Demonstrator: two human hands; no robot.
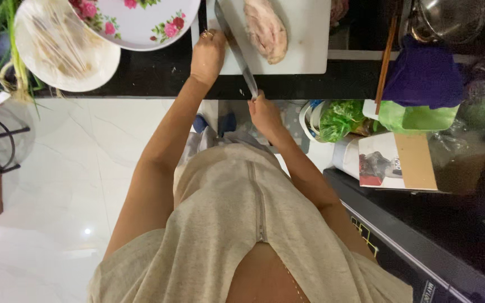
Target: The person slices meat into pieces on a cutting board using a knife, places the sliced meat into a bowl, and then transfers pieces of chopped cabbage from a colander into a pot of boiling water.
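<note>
One knife [237,47], right hand [265,112] clamped on handle, blade pointing away over cutting board [304,50]; left hand [207,53] loosely curled.

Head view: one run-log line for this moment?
right hand: grips long steel knife | left hand: rests on white cutting board edge | pale raw meat: on board

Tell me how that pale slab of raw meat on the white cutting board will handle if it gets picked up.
The meat looks soft and thick, so it would probably sag rather than stay stiff. Its pale surface seems moist, so likely slippery. Lying flat on the cutting board, it seems unlikely to roll.
</note>
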